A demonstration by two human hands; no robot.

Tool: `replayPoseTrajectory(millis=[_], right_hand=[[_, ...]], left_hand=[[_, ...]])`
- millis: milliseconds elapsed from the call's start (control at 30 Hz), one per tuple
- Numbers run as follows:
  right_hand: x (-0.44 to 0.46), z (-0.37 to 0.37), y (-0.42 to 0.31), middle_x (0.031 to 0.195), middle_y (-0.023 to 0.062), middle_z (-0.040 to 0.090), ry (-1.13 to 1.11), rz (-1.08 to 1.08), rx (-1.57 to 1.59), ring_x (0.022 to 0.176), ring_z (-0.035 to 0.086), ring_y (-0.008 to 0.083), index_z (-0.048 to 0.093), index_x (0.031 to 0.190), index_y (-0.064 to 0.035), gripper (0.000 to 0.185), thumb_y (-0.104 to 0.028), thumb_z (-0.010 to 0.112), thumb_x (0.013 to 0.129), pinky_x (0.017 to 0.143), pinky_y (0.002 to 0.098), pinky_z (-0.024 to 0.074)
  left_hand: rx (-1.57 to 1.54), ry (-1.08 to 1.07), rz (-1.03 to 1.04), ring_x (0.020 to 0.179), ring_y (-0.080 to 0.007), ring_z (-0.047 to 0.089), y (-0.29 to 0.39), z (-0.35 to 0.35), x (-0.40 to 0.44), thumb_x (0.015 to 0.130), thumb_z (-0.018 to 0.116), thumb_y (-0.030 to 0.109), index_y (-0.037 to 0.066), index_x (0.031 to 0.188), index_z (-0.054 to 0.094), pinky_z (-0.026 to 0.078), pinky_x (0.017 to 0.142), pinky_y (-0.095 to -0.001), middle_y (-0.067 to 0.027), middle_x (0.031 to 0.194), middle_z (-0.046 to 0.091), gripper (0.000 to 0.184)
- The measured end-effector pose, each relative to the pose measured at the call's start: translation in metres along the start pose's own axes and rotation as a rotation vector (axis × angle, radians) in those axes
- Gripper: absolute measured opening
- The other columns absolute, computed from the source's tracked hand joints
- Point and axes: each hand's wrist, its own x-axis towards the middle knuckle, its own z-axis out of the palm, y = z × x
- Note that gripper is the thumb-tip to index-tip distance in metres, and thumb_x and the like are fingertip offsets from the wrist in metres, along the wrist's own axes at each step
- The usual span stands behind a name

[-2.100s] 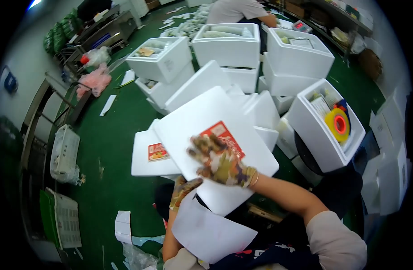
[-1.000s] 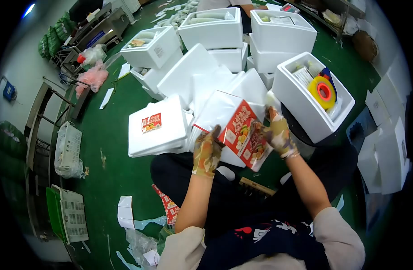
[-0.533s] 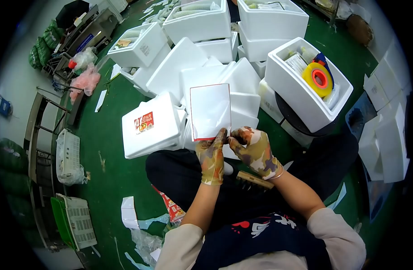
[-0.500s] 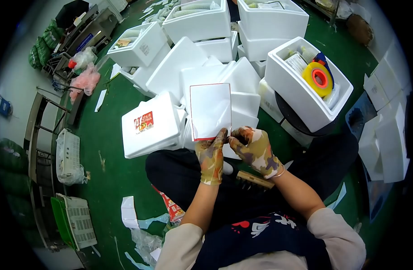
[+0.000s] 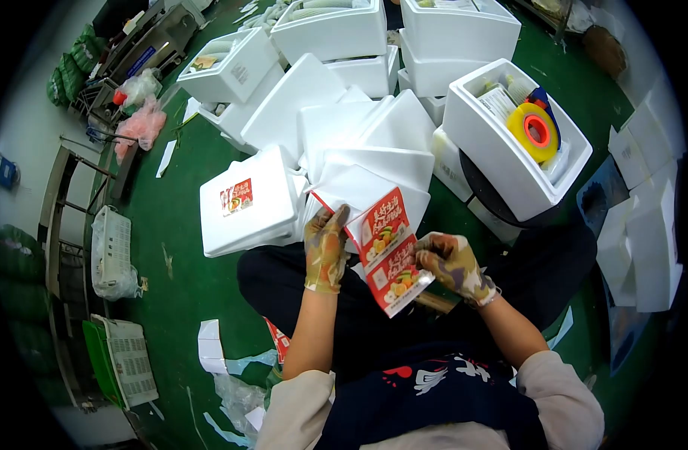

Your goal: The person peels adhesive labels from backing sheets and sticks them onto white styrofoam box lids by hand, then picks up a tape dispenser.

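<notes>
A red printed label sheet (image 5: 389, 244), with two food-picture labels showing, hangs tilted between my hands. Camouflage-patterned gloves cover both hands. My left hand (image 5: 325, 255) pinches the sheet's upper left side, where a white face with a red edge shows. On the lower right edge, the closed fingers of my right hand (image 5: 453, 266) grip the same sheet. Just beyond the left hand lies a white foam lid (image 5: 246, 202) bearing a similar red label (image 5: 237, 197). Part of a wooden-looking object (image 5: 436, 301) shows below the right hand, mostly hidden.
Loose foam lids (image 5: 366, 131) are piled ahead. Foam boxes (image 5: 329, 34) stand stacked behind them. At right, a foam box (image 5: 483, 142) holds wrapped produce and a yellow tape roll (image 5: 531, 133) in a dispenser. Plastic scraps (image 5: 239, 397) litter the green floor; white crates (image 5: 111, 251) stand left.
The sheet has gone from its white face upright to a tilted position with red printed labels showing. My right hand has moved right and down, and the left hand slightly left.
</notes>
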Motion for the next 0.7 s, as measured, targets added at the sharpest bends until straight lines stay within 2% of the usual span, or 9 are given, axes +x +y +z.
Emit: replayPoseTrajectory(millis=[100, 133, 167, 300, 367, 433, 500, 600, 700], right_hand=[[0.007, 0.0, -0.026, 0.088, 0.0099, 0.063, 0.021, -0.413, -0.492, 0.081, 0.064, 0.0196, 0.057, 0.112, 0.001, 0.032, -0.004, 0.061, 0.08, 0.072, 0.0303, 0.0526], [0.016, -0.002, -0.029, 0.105, 0.0133, 0.06, 0.016, -0.357, -0.601, 0.096, 0.06, 0.0289, 0.057, 0.121, -0.0097, 0.044, -0.013, 0.065, 0.078, 0.083, 0.0401, 0.048], [0.025, 0.0, -0.033, 0.116, 0.014, 0.055, 0.008, -0.39, -0.804, 0.107, 0.053, 0.0309, 0.057, 0.122, -0.0145, 0.043, -0.018, 0.064, 0.079, 0.089, 0.0408, 0.044], [0.071, -0.001, -0.035, 0.111, 0.0122, 0.054, -0.117, -0.726, -0.97, 0.102, 0.051, 0.0328, 0.058, 0.113, -0.0141, 0.035, -0.02, 0.063, 0.078, 0.086, 0.0411, 0.0443], [0.078, -0.005, -0.016, 0.107, 0.012, 0.055, -0.203, -0.712, -0.955, 0.099, 0.052, 0.0321, 0.058, 0.105, -0.0126, 0.029, -0.02, 0.062, 0.077, 0.085, 0.042, 0.0442], [0.061, -0.007, -0.01, 0.105, 0.011, 0.056, -0.408, -0.739, -0.984, 0.098, 0.052, 0.0314, 0.058, 0.098, -0.0116, 0.021, -0.019, 0.06, 0.077, 0.083, 0.0414, 0.0443], [0.023, -0.013, 0.002, 0.105, 0.0097, 0.055, -0.474, -0.776, -0.987, 0.097, 0.053, 0.0306, 0.057, 0.095, -0.0114, 0.021, -0.016, 0.062, 0.075, 0.083, 0.0419, 0.0439], [-0.019, -0.034, 0.004, 0.101, 0.0089, 0.055, -0.394, -0.816, -0.783, 0.091, 0.055, 0.0274, 0.056, 0.093, -0.0102, 0.02, -0.014, 0.062, 0.074, 0.075, 0.0394, 0.0479], [-0.031, -0.055, -0.005, 0.089, 0.0115, 0.056, 0.077, -0.355, -0.193, 0.079, 0.058, 0.0231, 0.055, 0.09, -0.0048, 0.015, 0.001, 0.058, 0.076, 0.059, 0.0289, 0.049]], left_hand=[[0.07, -0.059, -0.022, 0.07, -0.0104, 0.059, -0.004, 0.002, 0.006, 0.087, 0.062, 0.011, -0.009, 0.101, 0.06, 0.048, 0.06, -0.0225, -0.0058, 0.087, 0.063, 0.024], [0.15, -0.074, -0.017, 0.074, -0.0113, 0.06, -0.004, 0.004, 0.006, 0.087, 0.063, 0.011, -0.009, 0.1, 0.061, 0.048, 0.062, -0.0222, -0.0073, 0.089, 0.064, 0.024], [0.151, -0.073, -0.018, 0.074, -0.0113, 0.06, -0.006, 0.006, 0.006, 0.087, 0.063, 0.011, -0.009, 0.1, 0.061, 0.048, 0.062, -0.0222, -0.0073, 0.089, 0.064, 0.024], [0.154, -0.148, -0.034, 0.073, -0.0108, 0.059, -0.017, 0.004, 0.012, 0.085, 0.065, 0.01, -0.009, 0.101, 0.061, 0.047, 0.063, -0.0225, -0.0101, 0.089, 0.064, 0.026], [0.292, -0.004, 0.05, 0.071, -0.0116, 0.059, -0.041, -0.015, 0.029, 0.084, 0.065, 0.009, -0.008, 0.099, 0.062, 0.047, 0.063, -0.023, -0.0103, 0.085, 0.065, 0.023], [0.076, 0.003, -0.112, 0.074, -0.0143, 0.058, -0.03, -0.021, 0.027, 0.081, 0.066, 0.005, -0.009, 0.099, 0.059, 0.049, 0.067, -0.0253, -0.0105, 0.087, 0.063, 0.023], [0.043, 0.16, -0.1, 0.076, -0.0149, 0.058, -0.061, -0.048, 0.038, 0.08, 0.065, 0.001, -0.009, 0.098, 0.06, 0.049, 0.069, -0.0258, -0.0108, 0.089, 0.063, 0.022], [0.008, 0.297, -0.043, 0.074, -0.0161, 0.059, -0.105, -0.086, 0.046, 0.077, 0.062, -0.006, -0.005, 0.095, 0.061, 0.05, 0.068, -0.0259, -0.0088, 0.086, 0.062, 0.018], [-0.176, 0.34, -0.028, 0.078, -0.0189, 0.064, -0.165, -0.107, 0.059, 0.07, 0.06, -0.012, -0.001, 0.093, 0.065, 0.054, 0.07, -0.0295, -0.0079, 0.09, 0.065, 0.026]])
